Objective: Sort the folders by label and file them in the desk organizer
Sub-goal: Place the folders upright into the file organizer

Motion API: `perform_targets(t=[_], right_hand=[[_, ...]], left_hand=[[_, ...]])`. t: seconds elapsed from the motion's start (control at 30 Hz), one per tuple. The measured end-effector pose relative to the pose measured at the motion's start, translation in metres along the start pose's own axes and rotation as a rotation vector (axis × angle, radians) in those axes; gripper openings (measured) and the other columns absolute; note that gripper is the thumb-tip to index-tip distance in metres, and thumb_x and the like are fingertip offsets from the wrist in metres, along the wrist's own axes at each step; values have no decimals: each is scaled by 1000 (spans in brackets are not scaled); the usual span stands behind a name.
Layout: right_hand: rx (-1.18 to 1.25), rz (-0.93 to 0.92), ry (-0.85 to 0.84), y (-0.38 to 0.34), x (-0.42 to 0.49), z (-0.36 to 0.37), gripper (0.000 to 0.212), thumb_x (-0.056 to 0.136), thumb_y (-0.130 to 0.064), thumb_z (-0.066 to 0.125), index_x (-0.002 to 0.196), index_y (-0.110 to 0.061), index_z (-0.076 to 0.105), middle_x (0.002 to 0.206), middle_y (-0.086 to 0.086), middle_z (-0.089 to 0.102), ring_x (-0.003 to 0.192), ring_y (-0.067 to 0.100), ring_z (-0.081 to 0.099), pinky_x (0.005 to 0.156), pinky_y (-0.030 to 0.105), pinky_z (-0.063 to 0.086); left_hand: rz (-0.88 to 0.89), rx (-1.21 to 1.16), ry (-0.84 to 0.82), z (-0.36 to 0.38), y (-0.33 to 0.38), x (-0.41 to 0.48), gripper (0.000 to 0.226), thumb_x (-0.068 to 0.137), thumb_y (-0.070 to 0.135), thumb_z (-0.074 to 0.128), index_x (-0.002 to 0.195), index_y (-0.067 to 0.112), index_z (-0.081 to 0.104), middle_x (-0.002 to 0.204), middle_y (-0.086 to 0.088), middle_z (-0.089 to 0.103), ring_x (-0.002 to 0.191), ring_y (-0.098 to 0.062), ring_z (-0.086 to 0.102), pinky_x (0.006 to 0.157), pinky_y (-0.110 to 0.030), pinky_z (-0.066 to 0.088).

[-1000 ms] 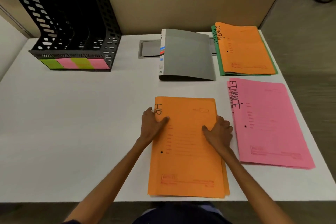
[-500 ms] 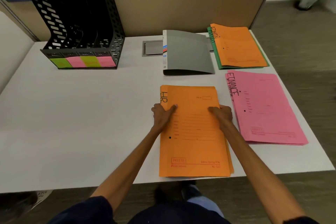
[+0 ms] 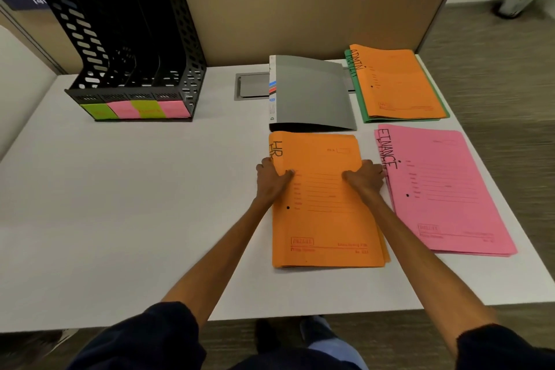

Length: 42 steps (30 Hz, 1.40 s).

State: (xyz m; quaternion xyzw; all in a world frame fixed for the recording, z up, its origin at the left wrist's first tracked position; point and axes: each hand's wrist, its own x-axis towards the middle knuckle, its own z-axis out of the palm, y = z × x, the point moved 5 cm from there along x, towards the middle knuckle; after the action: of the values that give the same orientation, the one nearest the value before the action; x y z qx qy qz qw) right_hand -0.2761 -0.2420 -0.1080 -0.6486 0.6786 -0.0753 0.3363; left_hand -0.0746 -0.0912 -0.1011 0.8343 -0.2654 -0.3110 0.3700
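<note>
An orange stack of folders marked HR (image 3: 326, 219) lies flat on the white desk in front of me. My left hand (image 3: 271, 182) grips its left edge, thumb on top. My right hand (image 3: 366, 179) grips its right edge the same way. To the right lies a pink stack marked FINANCE (image 3: 444, 189). Behind it an orange folder marked ADMIN (image 3: 399, 84) rests on a green one. The black desk organizer (image 3: 129, 48) stands at the far left, its slots showing no folders, with green and pink labels along its front.
A grey binder (image 3: 312, 93) lies behind the HR stack, partly over a metal cable hatch (image 3: 252, 85). A tan partition (image 3: 300, 9) closes the desk's far side. The desk's near edge (image 3: 270, 317) is close to my body. A potted plant stands on the floor at far right.
Both hands have stayed on the sides of the HR stack. The head has pulled back and up, so the desk looks farther and the stack sits a little farther from the near edge.
</note>
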Motion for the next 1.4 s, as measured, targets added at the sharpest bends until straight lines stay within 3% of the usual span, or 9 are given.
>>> perform_targets(t=[0.23, 0.33, 0.7, 1.2, 1.4], right_hand=[[-61, -107, 55, -7, -14, 13, 66, 79, -23, 69, 137, -6, 42, 141, 14, 34, 130, 34, 30, 107, 41, 29], [-17, -197, 62, -23, -27, 19, 66, 81, -25, 70, 139, -10, 44, 142, 13, 36, 133, 32, 31, 109, 42, 27], [118, -440, 51, -89, -93, 38, 44, 89, -33, 63, 128, -14, 54, 134, 9, 50, 128, 27, 42, 105, 42, 33], [129, -654, 22, -178, -136, 46, 41, 93, -37, 58, 126, -13, 55, 130, 10, 53, 124, 26, 45, 97, 41, 43], [129, -683, -22, -199, -126, 53, 42, 94, -38, 58, 128, -13, 55, 130, 11, 53, 126, 27, 45, 102, 46, 42]], left_hand=[[69, 90, -25, -8, -1, -5, 79, 84, 38, 72, 143, 7, 29, 138, -15, 49, 125, -33, 51, 102, -48, 47], [85, 87, 3, -15, -1, -10, 84, 84, 38, 72, 147, 9, 25, 147, -15, 40, 133, -31, 43, 104, -46, 41], [210, 117, 114, -80, -10, -36, 77, 89, 43, 65, 149, 9, 30, 154, -11, 35, 140, -28, 36, 114, -46, 35], [236, 101, 268, -157, -13, -39, 56, 95, 39, 58, 140, 11, 43, 145, -9, 46, 134, -25, 41, 111, -44, 36], [203, 82, 293, -168, -11, -26, 54, 96, 38, 56, 141, 11, 42, 146, -8, 46, 135, -24, 41, 112, -44, 34]])
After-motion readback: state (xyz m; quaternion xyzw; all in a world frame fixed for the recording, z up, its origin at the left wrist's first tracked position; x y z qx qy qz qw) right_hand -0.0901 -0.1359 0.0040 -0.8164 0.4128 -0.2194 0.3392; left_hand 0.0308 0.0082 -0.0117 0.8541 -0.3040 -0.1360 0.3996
